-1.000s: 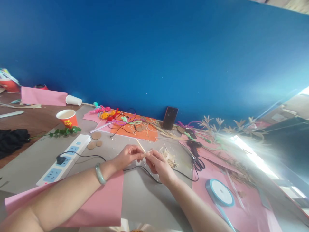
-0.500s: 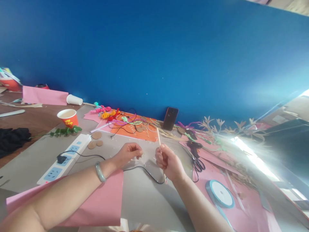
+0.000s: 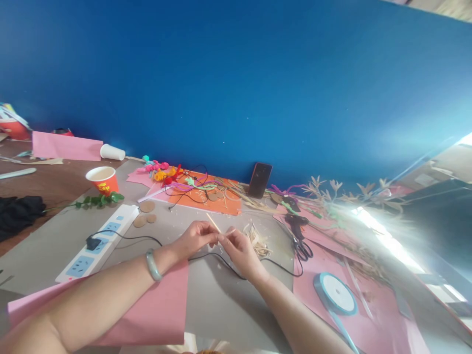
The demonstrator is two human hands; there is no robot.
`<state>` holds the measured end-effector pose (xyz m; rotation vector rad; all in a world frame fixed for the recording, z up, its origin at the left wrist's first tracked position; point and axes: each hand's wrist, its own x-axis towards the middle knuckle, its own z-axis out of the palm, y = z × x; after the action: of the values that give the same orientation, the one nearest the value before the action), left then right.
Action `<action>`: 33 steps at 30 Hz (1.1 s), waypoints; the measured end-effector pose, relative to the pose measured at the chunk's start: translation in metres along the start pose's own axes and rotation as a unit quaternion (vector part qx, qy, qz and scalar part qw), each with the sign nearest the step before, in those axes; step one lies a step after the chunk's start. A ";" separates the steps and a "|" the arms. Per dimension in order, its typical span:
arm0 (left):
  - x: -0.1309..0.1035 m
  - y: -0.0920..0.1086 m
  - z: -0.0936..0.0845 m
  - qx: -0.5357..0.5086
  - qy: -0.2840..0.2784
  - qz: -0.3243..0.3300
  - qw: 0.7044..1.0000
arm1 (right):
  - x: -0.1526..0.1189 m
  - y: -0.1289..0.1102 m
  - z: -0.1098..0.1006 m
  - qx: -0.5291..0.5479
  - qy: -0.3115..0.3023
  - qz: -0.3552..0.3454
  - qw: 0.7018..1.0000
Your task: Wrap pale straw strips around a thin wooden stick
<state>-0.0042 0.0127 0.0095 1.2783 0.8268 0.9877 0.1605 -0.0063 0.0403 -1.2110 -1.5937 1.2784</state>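
My right hand [image 3: 241,251] is closed on a thin pale wooden stick [image 3: 213,222], whose upper end slants up and left above the fingers. Close against it, my left hand [image 3: 198,238], with a green bangle [image 3: 153,265] on its wrist, is pinched shut. The fingertips of both hands meet beside the stick, and whatever the left fingers hold is hidden. A loose heap of pale straw-like strips [image 3: 258,241] lies just behind my right hand. Under my hands a black cable [image 3: 224,263] runs across the grey table surface [image 3: 217,305].
On the left are a white power strip [image 3: 99,246], a red paper cup [image 3: 102,181] and pink paper [image 3: 155,309]. A phone [image 3: 260,180] leans on the blue wall. To the right lie a glue gun [image 3: 297,223], scissors [image 3: 303,250] and a ribbon spool [image 3: 337,294].
My right hand has moved left with the stick to meet my left hand, and the stick has tilted left. The straw-like heap behind the right hand is now uncovered.
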 end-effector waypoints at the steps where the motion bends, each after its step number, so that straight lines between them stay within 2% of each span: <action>1: 0.000 0.001 0.000 0.001 -0.001 0.002 1.000 | 0.000 0.002 0.000 0.002 0.006 -0.003 1.000; 4: -0.001 0.003 0.000 0.007 -0.003 0.001 1.000 | 0.000 0.005 0.000 0.018 0.012 0.014 1.000; 8: -0.002 0.006 -0.001 0.008 -0.017 0.013 1.000 | -0.001 0.001 -0.003 0.089 -0.013 0.063 0.994; 18: 0.000 0.004 -0.004 -0.030 -0.008 0.010 0.999 | 0.002 -0.012 -0.018 0.255 -0.071 0.158 0.951; 20: 0.000 0.006 -0.004 -0.031 0.004 0.003 1.000 | 0.004 -0.012 -0.023 0.278 -0.066 0.161 0.944; 22: 0.000 0.008 -0.003 -0.030 0.020 -0.002 0.999 | 0.007 -0.012 -0.027 0.291 -0.035 0.150 0.944; 25: -0.001 0.010 -0.003 -0.019 0.034 -0.005 0.999 | 0.010 -0.009 -0.028 0.267 0.029 0.121 0.956; 27: -0.001 0.010 -0.004 -0.009 0.036 -0.004 0.999 | 0.009 -0.007 -0.025 0.229 0.043 0.106 0.967; 33: 0.000 0.004 -0.002 -0.030 0.029 0.001 0.999 | 0.001 -0.004 -0.009 0.032 -0.007 0.035 0.999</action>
<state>-0.0064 0.0135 0.0131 1.2054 0.8339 1.0477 0.1683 -0.0035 0.0461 -1.2289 -1.5200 1.3739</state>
